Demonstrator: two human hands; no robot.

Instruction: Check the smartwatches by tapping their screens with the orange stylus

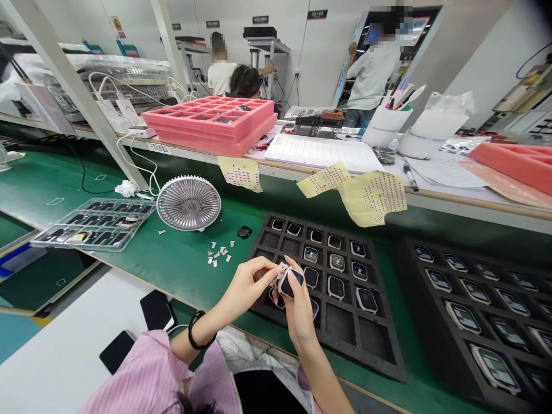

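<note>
Above the near-left part of a black foam tray [338, 322], my right hand [297, 307] holds a watch case [290, 283] with a dark screen, thumb on its face. My left hand [254, 282] comes in from the left, its fingers pinched at the left side of that case, where a small pinkish piece shows. The foam tray bears rows of similar watch cases, some with lit screens, and a few bare slots. Small white pieces [223, 251] lie scattered on the green mat, near a dark round-cornered part [244, 231].
A grey fan [188, 202] stands behind my left forearm. At left is a clear tray [92, 223] of parts; at right, a second foam tray [487, 310] of watches. Pink foam trays [211, 123] sit on the shelf. Two phones [157, 310] lie lower left. People are beyond.
</note>
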